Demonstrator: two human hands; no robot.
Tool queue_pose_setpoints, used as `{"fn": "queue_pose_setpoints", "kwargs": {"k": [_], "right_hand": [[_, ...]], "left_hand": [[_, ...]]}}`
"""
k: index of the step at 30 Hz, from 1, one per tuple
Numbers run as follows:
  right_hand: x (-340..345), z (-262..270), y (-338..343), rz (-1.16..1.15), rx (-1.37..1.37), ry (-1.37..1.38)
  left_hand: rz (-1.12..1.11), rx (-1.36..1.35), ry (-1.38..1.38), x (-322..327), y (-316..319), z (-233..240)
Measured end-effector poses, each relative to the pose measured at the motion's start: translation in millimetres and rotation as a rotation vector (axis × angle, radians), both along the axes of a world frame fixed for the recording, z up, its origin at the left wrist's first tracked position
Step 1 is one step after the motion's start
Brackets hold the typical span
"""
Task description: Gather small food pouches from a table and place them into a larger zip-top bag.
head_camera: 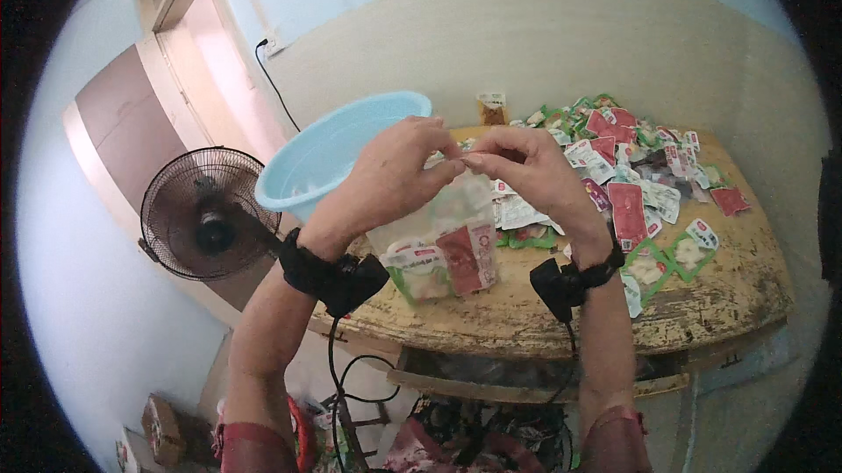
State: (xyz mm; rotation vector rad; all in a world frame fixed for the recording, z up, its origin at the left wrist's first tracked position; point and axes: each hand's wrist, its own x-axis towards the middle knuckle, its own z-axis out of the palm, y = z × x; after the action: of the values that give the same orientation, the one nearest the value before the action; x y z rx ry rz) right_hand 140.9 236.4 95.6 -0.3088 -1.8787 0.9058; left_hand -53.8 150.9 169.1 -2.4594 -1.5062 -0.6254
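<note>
A clear plastic bag (464,205) hangs upright over the worn wooden table, its upper edge pinched between my two hands. My left hand (402,160) grips that edge with thumb and fingers from the left. From the right, my right hand (531,167) pinches it, and the fingertips of both hands nearly meet. Inside the bag's lower part sit a red sachet (462,259) and a green-edged packet (420,272) with pale contents. My fingers hide part of the bag's mouth, so how far it is open cannot be told.
Many loose sachets (625,210) are heaped across the wooden table (737,276). A light blue basin (329,151) is at the left, beside a black fan (210,216). A brown pouch (492,110) stands against the wall. Black cables (337,368) hang from both wrist straps.
</note>
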Motion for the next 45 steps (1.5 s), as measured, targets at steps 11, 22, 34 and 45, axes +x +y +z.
{"fn": "queue_pose_setpoints", "kwargs": {"k": [11, 22, 34, 45], "right_hand": [[7, -1, 2, -0.106, 0.011, -0.027], [10, 6, -5, -0.065, -0.023, -0.092], [4, 4, -5, -0.060, -0.053, -0.060], [6, 3, -3, 0.044, -0.138, -0.059]], "left_hand": [[0.122, -0.198, -0.409, -53, -44, -2], [0.215, -0.286, -0.710, -86, -71, -15], [0.008, -0.193, -0.973, -91, -59, -51], [0.032, -0.426, -1.122, -78, -51, -98]]}}
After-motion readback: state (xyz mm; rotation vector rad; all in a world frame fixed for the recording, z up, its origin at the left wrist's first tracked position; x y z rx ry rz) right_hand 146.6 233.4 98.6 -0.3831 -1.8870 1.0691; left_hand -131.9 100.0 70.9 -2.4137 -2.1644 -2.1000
